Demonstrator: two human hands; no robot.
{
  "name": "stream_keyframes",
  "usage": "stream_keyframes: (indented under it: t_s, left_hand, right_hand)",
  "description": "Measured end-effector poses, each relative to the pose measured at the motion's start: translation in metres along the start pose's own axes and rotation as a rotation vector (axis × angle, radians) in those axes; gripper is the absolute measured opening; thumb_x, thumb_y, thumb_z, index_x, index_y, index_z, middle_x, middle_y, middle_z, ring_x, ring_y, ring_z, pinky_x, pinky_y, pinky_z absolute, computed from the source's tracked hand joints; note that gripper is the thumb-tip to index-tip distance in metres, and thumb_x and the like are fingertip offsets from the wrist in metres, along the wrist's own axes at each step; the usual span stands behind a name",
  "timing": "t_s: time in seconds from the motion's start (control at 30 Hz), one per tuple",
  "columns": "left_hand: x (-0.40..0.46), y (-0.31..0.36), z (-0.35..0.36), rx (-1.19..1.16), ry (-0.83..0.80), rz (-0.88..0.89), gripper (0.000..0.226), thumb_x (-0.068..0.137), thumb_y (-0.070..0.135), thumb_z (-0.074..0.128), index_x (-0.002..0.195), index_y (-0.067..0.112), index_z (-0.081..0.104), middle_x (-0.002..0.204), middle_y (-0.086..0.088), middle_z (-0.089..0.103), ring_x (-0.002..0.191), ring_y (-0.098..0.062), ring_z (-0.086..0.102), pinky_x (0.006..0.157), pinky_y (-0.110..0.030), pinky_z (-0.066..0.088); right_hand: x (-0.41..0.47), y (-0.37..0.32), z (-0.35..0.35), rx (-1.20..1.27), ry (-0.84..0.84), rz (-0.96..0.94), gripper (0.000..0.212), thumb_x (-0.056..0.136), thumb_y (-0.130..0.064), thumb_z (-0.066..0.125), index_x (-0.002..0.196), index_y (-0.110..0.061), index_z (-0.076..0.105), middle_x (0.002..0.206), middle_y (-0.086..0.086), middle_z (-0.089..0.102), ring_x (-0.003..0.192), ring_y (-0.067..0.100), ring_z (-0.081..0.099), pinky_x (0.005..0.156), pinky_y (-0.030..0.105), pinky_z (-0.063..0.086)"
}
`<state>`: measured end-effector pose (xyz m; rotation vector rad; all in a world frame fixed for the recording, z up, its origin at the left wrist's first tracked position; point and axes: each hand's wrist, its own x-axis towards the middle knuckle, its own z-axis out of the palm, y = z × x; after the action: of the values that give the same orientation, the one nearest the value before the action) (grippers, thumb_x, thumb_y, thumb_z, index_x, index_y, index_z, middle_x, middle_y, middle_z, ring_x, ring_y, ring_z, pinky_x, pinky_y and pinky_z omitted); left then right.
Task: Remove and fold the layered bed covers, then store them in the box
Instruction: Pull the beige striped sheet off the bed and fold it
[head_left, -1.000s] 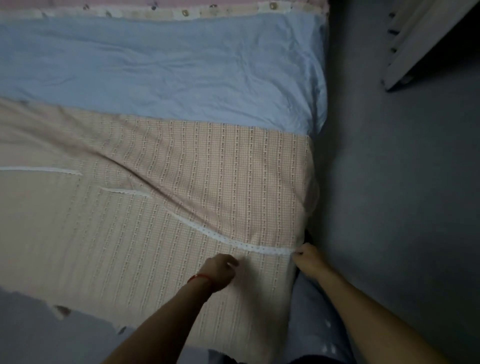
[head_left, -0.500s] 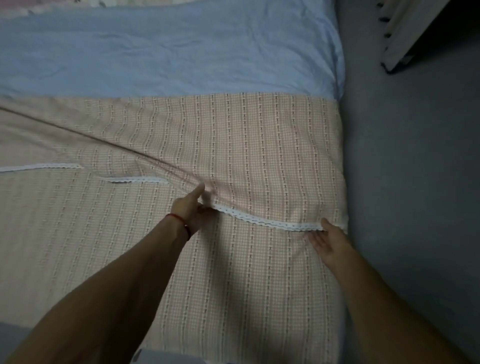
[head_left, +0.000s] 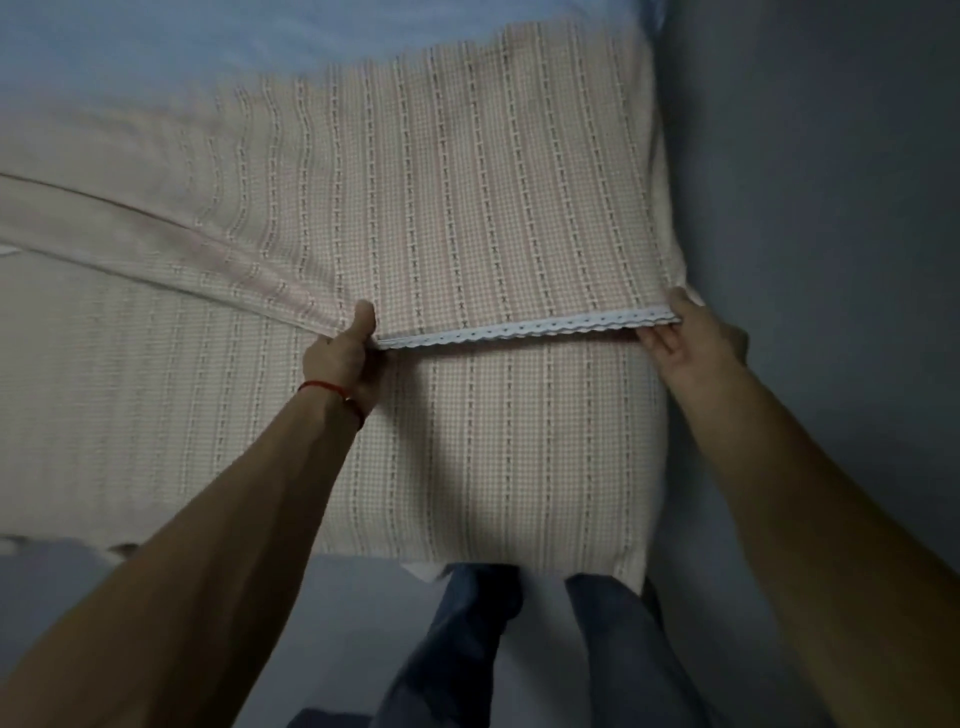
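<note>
Two hands on the lace edge (head_left: 524, 328) of the pink checked cover (head_left: 467, 197), which lies spread over the bed. Left hand (head_left: 340, 358) pinches the edge at its left end, thumb on top of the fabric and fingers curled under; a red string bracelet (head_left: 332, 391) sits on that wrist. Right hand (head_left: 688, 345) holds the right corner of the same edge at the bed's side, fingers under the trim; the exact grip is partly hidden by the cloth. The lace edge runs taut and nearly straight between both hands, lifted just above the lower layer of the same cover. A long diagonal crease runs from the left hand off to the left. Blue sheet (head_left: 156, 47) shows beyond the cover's far edge. Grey floor (head_left: 831, 156) is to the right of the bed. Person's legs in jeans (head_left: 467, 639) are at the bed's near end.
</note>
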<state>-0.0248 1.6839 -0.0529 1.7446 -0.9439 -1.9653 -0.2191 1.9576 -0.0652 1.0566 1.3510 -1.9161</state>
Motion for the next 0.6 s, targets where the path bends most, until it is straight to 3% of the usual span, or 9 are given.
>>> stream_keyframes:
  t_s: [0.13, 0.27, 0.33, 0.43, 0.5, 0.6]
  left_hand:
    - [-0.052, -0.029, -0.032, 0.099, 0.007, 0.012, 0.034, 0.087, 0.022, 0.077, 0.113, 0.004, 0.064, 0.106, -0.008, 0.072, 0.089, -0.019, 0.073, 0.065, -0.03, 0.06]
    - [-0.087, -0.072, -0.091, 0.052, 0.016, -0.027, 0.057, 0.084, 0.028, 0.077, 0.132, 0.002, 0.06, 0.125, -0.009, 0.07, 0.113, -0.028, 0.068, 0.074, -0.035, 0.061]
    - [-0.096, -0.088, -0.119, 0.082, -0.002, -0.071, 0.048, 0.089, 0.03, 0.073, 0.128, 0.004, 0.062, 0.124, -0.006, 0.07, 0.114, -0.028, 0.067, 0.078, -0.036, 0.06]
    - [-0.104, -0.097, -0.151, 0.092, -0.102, -0.124, 0.028, 0.09, 0.029, 0.071, 0.106, 0.007, 0.068, 0.12, -0.006, 0.071, 0.113, -0.029, 0.066, 0.087, -0.04, 0.058]
    - [-0.106, -0.099, -0.163, 0.134, -0.132, -0.137, 0.037, 0.085, 0.033, 0.075, 0.098, 0.001, 0.064, 0.114, -0.008, 0.066, 0.106, -0.029, 0.063, 0.08, -0.036, 0.059]
    - [-0.11, -0.109, -0.173, 0.116, -0.135, -0.141, 0.036, 0.088, 0.029, 0.073, 0.107, 0.0, 0.065, 0.115, -0.005, 0.066, 0.103, -0.026, 0.064, 0.076, -0.032, 0.061]
  right_hand:
    - [-0.052, 0.025, -0.071, -0.021, 0.084, -0.062, 0.04, 0.094, -0.011, 0.071, 0.132, -0.003, 0.063, 0.118, 0.013, 0.071, 0.094, 0.023, 0.073, 0.068, 0.031, 0.063]
    - [-0.097, 0.074, -0.125, -0.026, 0.151, -0.062, 0.033, 0.093, -0.012, 0.072, 0.123, -0.001, 0.067, 0.117, 0.013, 0.071, 0.096, 0.023, 0.073, 0.069, 0.03, 0.062]
    - [-0.111, 0.096, -0.142, -0.034, 0.191, -0.061, 0.021, 0.093, -0.012, 0.071, 0.112, -0.003, 0.069, 0.114, 0.012, 0.072, 0.092, 0.021, 0.074, 0.068, 0.029, 0.062]
    - [-0.13, 0.122, -0.157, -0.028, 0.201, -0.098, 0.01, 0.094, -0.013, 0.071, 0.103, -0.008, 0.07, 0.112, 0.011, 0.072, 0.084, 0.016, 0.076, 0.066, 0.027, 0.061]
    - [-0.141, 0.132, -0.161, -0.016, 0.217, -0.13, 0.011, 0.095, -0.015, 0.069, 0.102, -0.007, 0.069, 0.11, 0.01, 0.073, 0.08, 0.012, 0.076, 0.066, 0.025, 0.061]
    - [-0.144, 0.141, -0.174, -0.029, 0.255, -0.174, 0.025, 0.099, -0.019, 0.064, 0.112, 0.002, 0.061, 0.096, 0.008, 0.067, 0.07, 0.006, 0.071, 0.067, 0.02, 0.058]
